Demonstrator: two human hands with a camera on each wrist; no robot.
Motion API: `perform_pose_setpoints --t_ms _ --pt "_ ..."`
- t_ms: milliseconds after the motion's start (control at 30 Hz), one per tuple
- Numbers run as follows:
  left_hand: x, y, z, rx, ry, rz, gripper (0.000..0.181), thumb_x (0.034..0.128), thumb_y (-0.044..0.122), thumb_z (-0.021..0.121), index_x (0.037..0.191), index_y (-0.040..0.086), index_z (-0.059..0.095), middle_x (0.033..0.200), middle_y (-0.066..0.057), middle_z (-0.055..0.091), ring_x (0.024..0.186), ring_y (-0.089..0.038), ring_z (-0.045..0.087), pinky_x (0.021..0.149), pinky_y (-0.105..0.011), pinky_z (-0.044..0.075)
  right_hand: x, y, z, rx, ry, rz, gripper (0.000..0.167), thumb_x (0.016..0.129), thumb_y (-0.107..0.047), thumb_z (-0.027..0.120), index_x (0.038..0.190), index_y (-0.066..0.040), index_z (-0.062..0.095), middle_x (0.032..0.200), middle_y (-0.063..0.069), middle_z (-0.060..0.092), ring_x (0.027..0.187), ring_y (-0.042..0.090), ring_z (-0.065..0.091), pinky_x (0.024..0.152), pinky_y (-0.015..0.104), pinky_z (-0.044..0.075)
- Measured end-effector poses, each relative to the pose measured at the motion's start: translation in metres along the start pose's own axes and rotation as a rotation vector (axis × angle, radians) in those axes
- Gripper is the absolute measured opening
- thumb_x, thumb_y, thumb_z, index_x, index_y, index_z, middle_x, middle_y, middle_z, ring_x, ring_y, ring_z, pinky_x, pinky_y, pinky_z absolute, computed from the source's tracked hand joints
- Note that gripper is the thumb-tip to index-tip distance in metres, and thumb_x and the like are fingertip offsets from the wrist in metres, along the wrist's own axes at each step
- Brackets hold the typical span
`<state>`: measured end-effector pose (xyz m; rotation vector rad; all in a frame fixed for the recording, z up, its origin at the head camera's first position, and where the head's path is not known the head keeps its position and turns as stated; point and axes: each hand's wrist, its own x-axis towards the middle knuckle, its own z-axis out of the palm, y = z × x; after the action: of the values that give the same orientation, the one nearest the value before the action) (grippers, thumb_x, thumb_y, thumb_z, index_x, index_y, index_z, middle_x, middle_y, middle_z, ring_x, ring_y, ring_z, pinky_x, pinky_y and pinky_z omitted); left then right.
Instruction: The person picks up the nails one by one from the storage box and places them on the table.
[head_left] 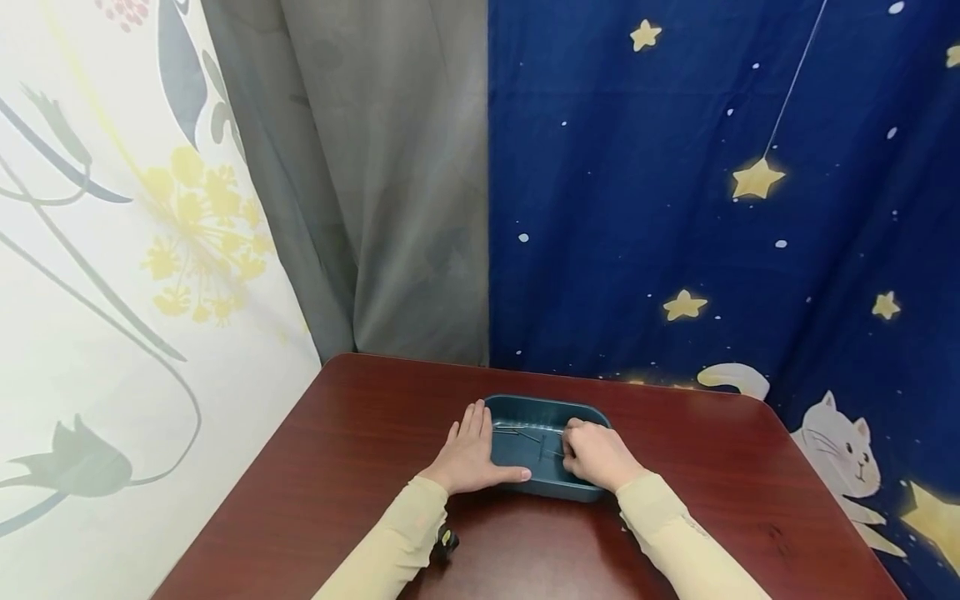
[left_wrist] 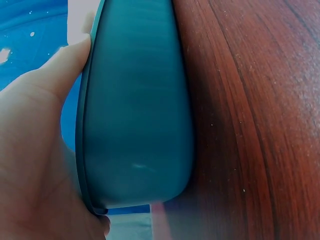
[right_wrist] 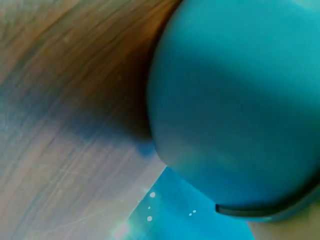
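Note:
A dark teal plastic tray (head_left: 551,488) with raised walls sits on the table. Several thin, rod-like metal pieces (head_left: 517,430) lie inside it; their exact kind is too small to tell. My left hand (head_left: 472,458) rests against the tray's left end, fingers straight along the rim and thumb stretched over the near edge. The left wrist view shows the thumb (left_wrist: 70,60) touching the rim from outside. Over the tray's right end, my right hand (head_left: 600,454) reaches in with fingers bent down. A thin rod (head_left: 552,452) ends at its fingertips; whether they pinch it is hidden.
The reddish-brown wooden table (head_left: 375,433) extends around the tray. A small black object (head_left: 446,542) shows beside the left wrist. Behind the table hang a grey curtain (head_left: 420,208) and a blue curtain with stars (head_left: 637,167); a white floral curtain (head_left: 112,292) hangs at left.

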<state>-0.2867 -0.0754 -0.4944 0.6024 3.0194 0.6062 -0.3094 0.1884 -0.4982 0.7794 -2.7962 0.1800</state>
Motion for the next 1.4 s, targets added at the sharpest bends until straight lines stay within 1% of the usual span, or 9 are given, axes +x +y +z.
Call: perform_pose_setpoints --t_ms 167,267,400,533,700,833,1033,1267,1400 --pt "-0.001 0.001 -0.001 0.007 0.002 0.001 0.136 0.0707 0.092 0.052 0.157 -0.006 0.017 0.167 -0.018 0.008 0.152 -0.034 0.01 0.117 -0.057 0.021 -0.003 -0.002 -0.005 -0.007 0.041 0.002 0.02 0.079 -0.018 0.073 0.071 -0.026 0.057 0.078 -0.012 0.047 0.064 0.006 0.045 0.055 0.028 0.043" --pt "0.0 0.0 -0.001 0.011 0.003 0.002 0.136 0.0703 0.093 0.051 0.157 -0.006 0.017 0.167 -0.018 0.007 0.153 -0.034 0.01 0.117 -0.057 0.021 -0.006 -0.002 -0.009 -0.008 0.066 -0.005 0.019 0.079 -0.018 0.074 0.073 -0.025 0.058 0.082 -0.011 0.049 0.067 0.007 0.047 0.055 0.028 0.044" --pt "0.0 -0.002 0.002 0.012 0.011 0.002 0.137 0.0695 0.094 0.05 0.157 -0.006 0.017 0.167 -0.019 0.008 0.152 -0.034 0.011 0.117 -0.057 0.021 -0.011 -0.002 -0.013 -0.01 0.103 -0.004 0.02 0.079 -0.017 0.074 0.073 -0.025 0.056 0.091 -0.008 0.057 0.072 0.009 0.052 0.055 0.029 0.045" --pt "0.001 -0.002 0.003 0.005 0.014 0.002 0.136 0.0698 0.092 0.053 0.157 -0.006 0.018 0.166 -0.02 0.009 0.152 -0.034 0.012 0.117 -0.058 0.021 -0.016 -0.001 -0.017 0.012 0.142 0.014 0.022 0.08 -0.014 0.074 0.072 -0.025 0.056 0.104 -0.002 0.063 0.082 0.014 0.058 0.055 0.03 0.047" --pt "-0.001 0.0 0.001 -0.004 0.014 0.003 0.135 0.0707 0.09 0.055 0.157 -0.006 0.018 0.166 -0.019 0.008 0.152 -0.035 0.012 0.117 -0.057 0.02 -0.022 0.001 -0.025 0.033 0.181 0.05 0.02 0.08 -0.014 0.072 0.072 -0.025 0.058 0.117 0.003 0.065 0.094 0.019 0.062 0.055 0.034 0.049" --pt "-0.001 0.0 0.0 0.002 0.021 0.011 0.134 0.0715 0.09 0.055 0.157 -0.006 0.018 0.166 -0.019 0.009 0.152 -0.035 0.012 0.117 -0.057 0.021 -0.025 0.002 -0.034 0.068 0.2 0.098 0.017 0.08 -0.017 0.071 0.072 -0.026 0.06 0.122 0.005 0.064 0.1 0.021 0.061 0.057 0.037 0.05" --pt "-0.001 -0.002 0.0 -0.004 0.023 0.011 0.133 0.0719 0.089 0.055 0.158 -0.006 0.018 0.167 -0.018 0.008 0.152 -0.034 0.011 0.117 -0.057 0.02 -0.03 0.005 -0.041 0.094 0.212 0.172 0.018 0.08 -0.02 0.074 0.072 -0.027 0.059 0.128 0.008 0.061 0.11 0.026 0.058 0.063 0.041 0.052" --pt "-0.002 -0.003 0.003 -0.003 0.015 0.007 0.134 0.0718 0.091 0.054 0.158 -0.005 0.016 0.167 -0.016 0.006 0.153 -0.033 0.009 0.118 -0.056 0.019 -0.038 0.012 -0.046 0.104 0.219 0.222 0.017 0.08 -0.019 0.073 0.071 -0.026 0.061 0.13 0.009 0.06 0.115 0.03 0.056 0.066 0.047 0.054" --pt "-0.002 -0.002 0.001 -0.007 0.021 0.01 0.134 0.0717 0.091 0.054 0.158 -0.005 0.016 0.167 -0.016 0.006 0.153 -0.033 0.009 0.118 -0.055 0.019 -0.043 0.017 -0.049 0.112 0.239 0.248 0.015 0.08 -0.018 0.072 0.071 -0.024 0.062 0.136 0.012 0.056 0.123 0.031 0.052 0.067 0.049 0.055"
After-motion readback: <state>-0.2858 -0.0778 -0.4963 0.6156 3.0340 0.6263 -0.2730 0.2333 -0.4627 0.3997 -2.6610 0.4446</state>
